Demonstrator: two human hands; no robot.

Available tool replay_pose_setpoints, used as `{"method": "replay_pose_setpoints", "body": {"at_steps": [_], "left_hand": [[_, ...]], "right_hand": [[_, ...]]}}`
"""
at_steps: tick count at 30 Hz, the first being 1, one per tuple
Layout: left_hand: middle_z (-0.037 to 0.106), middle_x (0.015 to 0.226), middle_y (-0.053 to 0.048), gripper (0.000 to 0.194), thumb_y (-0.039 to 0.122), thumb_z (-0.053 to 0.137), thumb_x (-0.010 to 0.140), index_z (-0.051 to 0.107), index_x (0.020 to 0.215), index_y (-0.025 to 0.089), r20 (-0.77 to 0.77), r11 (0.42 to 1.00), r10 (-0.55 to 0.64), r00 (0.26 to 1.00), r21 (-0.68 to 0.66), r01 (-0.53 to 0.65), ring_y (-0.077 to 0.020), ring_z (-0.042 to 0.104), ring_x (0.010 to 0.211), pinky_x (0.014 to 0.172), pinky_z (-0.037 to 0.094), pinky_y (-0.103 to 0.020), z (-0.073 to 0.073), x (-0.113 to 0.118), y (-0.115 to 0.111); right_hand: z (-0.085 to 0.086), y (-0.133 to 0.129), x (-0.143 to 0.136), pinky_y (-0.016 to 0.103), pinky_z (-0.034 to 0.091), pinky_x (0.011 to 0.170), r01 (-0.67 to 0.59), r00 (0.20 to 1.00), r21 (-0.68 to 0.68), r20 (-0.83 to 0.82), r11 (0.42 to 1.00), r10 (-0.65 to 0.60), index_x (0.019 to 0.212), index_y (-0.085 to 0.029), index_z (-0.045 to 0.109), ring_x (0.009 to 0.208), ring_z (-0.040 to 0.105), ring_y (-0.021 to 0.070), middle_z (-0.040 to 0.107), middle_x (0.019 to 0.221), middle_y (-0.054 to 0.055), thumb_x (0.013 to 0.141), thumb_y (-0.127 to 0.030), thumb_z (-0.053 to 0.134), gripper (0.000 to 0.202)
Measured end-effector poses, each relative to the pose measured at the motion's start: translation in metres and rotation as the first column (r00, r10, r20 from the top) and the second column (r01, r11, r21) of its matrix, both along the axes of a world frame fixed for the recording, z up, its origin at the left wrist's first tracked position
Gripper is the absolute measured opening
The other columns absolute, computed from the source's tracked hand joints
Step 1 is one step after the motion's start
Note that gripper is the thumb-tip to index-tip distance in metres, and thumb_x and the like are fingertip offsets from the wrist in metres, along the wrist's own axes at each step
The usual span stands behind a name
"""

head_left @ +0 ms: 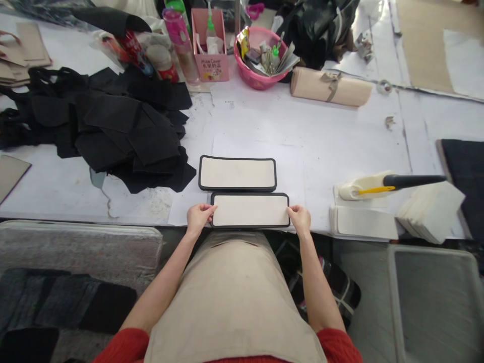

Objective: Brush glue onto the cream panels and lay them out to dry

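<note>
Close to the table's front edge lies a cream rectangular panel with a black border (251,209). My left hand (199,218) pinches its left edge between thumb and fingers. At the opposite end, my right hand (300,219) grips the right edge the same way. Just behind it rests a second cream panel with a black border (237,173), set slightly further left and touched by neither hand. Whether either panel is a single piece or a stack, I cannot tell.
Black fabric pieces (128,126) are heaped at left. Behind stand a pink basin (260,80), a pink box (212,70) and a beige roll (328,86). At right are a glue container (351,189) with a black-handled brush (416,180) and stacked cream pieces (365,223).
</note>
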State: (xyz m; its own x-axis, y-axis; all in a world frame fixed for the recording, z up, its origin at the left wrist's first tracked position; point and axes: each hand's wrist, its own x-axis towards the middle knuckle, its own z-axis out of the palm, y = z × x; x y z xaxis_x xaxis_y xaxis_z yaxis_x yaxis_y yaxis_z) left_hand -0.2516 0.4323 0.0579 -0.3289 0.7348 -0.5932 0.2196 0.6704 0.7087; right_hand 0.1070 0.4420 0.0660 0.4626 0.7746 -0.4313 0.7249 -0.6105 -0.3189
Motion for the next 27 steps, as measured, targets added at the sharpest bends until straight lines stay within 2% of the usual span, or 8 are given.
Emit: {"method": "replay_pose_setpoints", "body": {"at_steps": [11,19,27], "left_hand": [[0.062,0.056,-0.002,0.043,0.054,0.074,0.060,0.069,0.075,0.013,-0.048,1.000,-0.012,0.999,0.004,0.012,-0.0115,0.054,0.044,0.037,0.036,-0.019,0.000,0.000,-0.002],[0.060,0.052,-0.001,0.044,0.057,0.072,0.063,0.070,0.076,0.014,-0.094,0.999,-0.037,0.995,0.030,0.040,-0.0116,0.053,0.042,0.039,0.038,-0.020,-0.010,-0.001,-0.005],[0.065,0.058,-0.003,0.042,0.055,0.071,0.063,0.069,0.073,0.015,-0.096,0.999,-0.021,0.995,0.040,0.025,-0.0117,0.054,0.043,0.038,0.039,-0.021,-0.004,0.003,-0.004]], "right_hand": [[0.003,-0.003,-0.005,0.024,0.045,0.068,0.000,1.000,0.017,0.018,1.000,0.000,0.082,-0.019,0.073,0.077,0.068,0.0186,0.074,0.082,0.005,0.079,-0.029,0.056,0.020],[0.006,-0.002,-0.006,0.024,0.044,0.070,-0.001,1.000,0.009,0.019,1.000,0.001,0.082,-0.019,0.073,0.081,0.067,0.0192,0.075,0.084,0.005,0.080,-0.028,0.057,0.018],[0.008,-0.001,-0.007,0.024,0.044,0.070,-0.015,1.000,-0.002,0.026,1.000,0.015,0.082,-0.019,0.073,0.081,0.067,0.0189,0.074,0.083,0.004,0.079,-0.028,0.058,0.018]]}}
